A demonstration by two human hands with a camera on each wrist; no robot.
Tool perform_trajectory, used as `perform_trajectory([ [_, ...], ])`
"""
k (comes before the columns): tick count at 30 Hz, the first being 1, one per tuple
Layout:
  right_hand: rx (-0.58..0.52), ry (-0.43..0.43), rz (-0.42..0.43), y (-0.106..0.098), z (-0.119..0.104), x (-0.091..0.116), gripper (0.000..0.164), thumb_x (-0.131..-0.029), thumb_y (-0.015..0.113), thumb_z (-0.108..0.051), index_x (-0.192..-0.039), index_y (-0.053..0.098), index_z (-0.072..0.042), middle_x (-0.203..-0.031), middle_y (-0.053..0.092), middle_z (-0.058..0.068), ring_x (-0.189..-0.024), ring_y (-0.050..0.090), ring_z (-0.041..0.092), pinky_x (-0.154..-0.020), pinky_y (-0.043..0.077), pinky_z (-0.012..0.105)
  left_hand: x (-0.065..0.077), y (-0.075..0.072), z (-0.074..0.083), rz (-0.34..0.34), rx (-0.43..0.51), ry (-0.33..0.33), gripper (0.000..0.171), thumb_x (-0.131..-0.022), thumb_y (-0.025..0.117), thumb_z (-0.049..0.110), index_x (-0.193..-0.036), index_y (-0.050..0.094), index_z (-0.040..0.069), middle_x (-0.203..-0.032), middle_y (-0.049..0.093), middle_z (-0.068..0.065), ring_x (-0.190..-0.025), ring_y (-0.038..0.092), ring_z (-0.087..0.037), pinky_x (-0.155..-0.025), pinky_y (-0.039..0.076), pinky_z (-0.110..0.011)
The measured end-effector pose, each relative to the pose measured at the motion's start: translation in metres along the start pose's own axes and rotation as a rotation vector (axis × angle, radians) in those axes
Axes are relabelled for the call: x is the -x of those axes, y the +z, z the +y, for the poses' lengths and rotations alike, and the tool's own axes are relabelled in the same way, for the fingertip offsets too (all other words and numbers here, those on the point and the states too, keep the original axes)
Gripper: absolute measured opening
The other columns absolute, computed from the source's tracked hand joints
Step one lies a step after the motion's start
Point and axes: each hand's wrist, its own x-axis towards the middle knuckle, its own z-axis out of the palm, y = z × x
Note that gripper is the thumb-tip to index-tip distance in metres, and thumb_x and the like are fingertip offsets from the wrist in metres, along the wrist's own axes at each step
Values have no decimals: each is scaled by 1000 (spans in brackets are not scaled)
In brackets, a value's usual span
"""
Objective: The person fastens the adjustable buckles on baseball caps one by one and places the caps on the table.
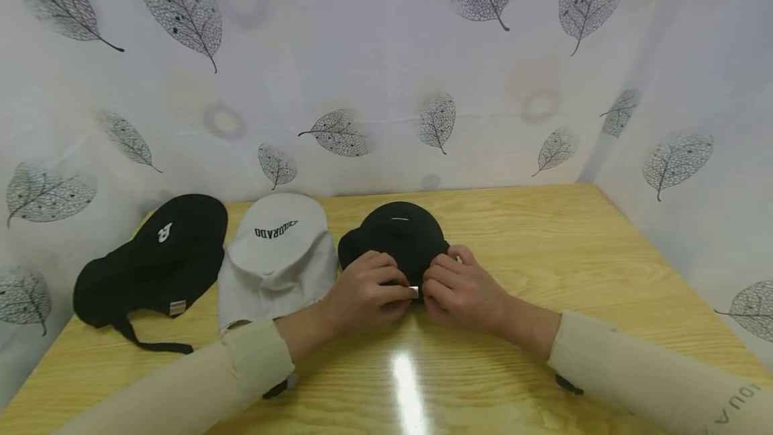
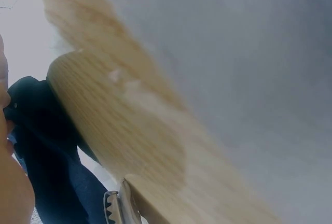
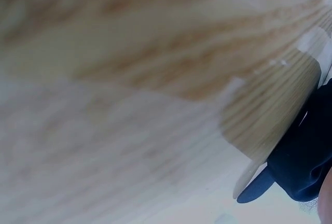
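Note:
A black cap (image 1: 401, 230) with a short white line on it lies on the table in the head view, its rounded brim toward the wall. My left hand (image 1: 370, 291) grips its near edge, fingers curled beside a small white tag (image 1: 413, 292). Just across from it, my right hand (image 1: 465, 293) has its fingers bent and pinches the same edge. The right wrist view catches part of the dark cap (image 3: 306, 146) with its brim sticking out; the left wrist view has dark cloth (image 2: 57, 146) beside the fingers. Both hands hide the cap's near rim.
Left of the hands, a white cap (image 1: 280, 240) lettered COLORADO lies on the wooden table (image 1: 543, 240). Farther left is another black cap (image 1: 175, 247) with a white emblem and a loose strap (image 1: 151, 344). A leaf-patterned curtain (image 1: 386, 72) hangs behind the table.

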Motion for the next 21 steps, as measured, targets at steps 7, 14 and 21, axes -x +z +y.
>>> perform_trajectory([
  [7, 8, 5, -7, 0, 0, 0, 12, -87, 55, -12, -77, 60, -10, -80, 63, -1, -77, 58, 19, -76, 41, 42, 0, 0, 0, 1, -16, -1, 5, -78, 81, 16, -82, 80, 20, -82, 71, 7, -79, 61, -12, -75, 49, -26],
  [14, 16, -2, 7, -1, 0, 1, 11, -87, 56, -13, -77, 60, -11, -80, 63, -1, -76, 57, 19, -76, 41, 42, 1, 0, 1, 11, -22, -7, 5, -78, 80, 16, -80, 79, 20, -81, 71, 8, -79, 61, -12, -75, 49, -26],
  [21, 26, -2, 19, -2, 1, 0, 9, -85, 56, -12, -77, 60, -10, -79, 63, -1, -75, 57, 20, -75, 41, 42, 0, -1, 1, 21, -12, -30, 4, -77, 81, 16, -79, 79, 20, -79, 71, 8, -77, 60, -12, -74, 49, -27],
])
